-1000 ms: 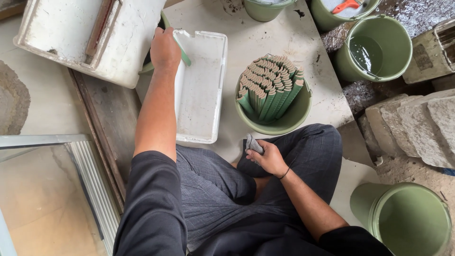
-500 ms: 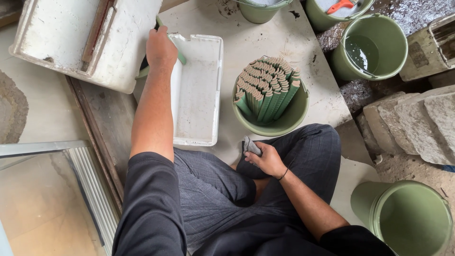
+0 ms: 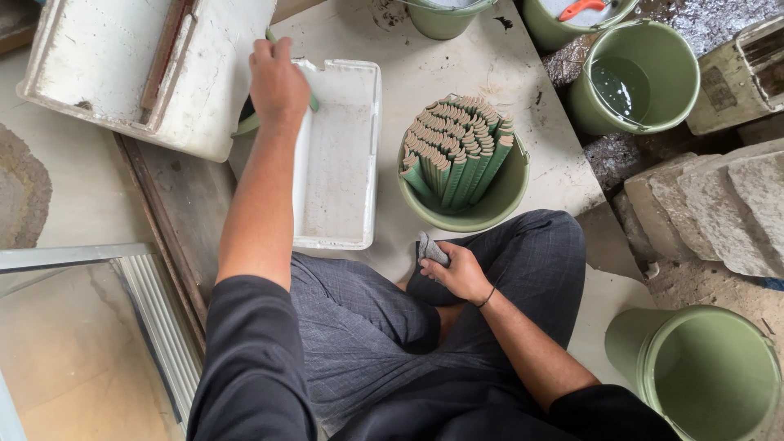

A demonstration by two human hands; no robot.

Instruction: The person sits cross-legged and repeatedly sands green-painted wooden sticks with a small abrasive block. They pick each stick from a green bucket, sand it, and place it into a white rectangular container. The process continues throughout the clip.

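green strip (image 3: 313, 101) in left hand (image 3: 278, 82) over white tray's (image 3: 343, 163) rim

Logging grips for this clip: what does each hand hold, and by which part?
Left hand grips a green strip near one end. Right hand clutches a small grey pad by its lower part; exact kind unclear.

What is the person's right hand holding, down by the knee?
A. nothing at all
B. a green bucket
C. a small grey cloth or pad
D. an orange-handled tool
C: the right hand is closed on a small grey cloth just below the bucket of green strips.
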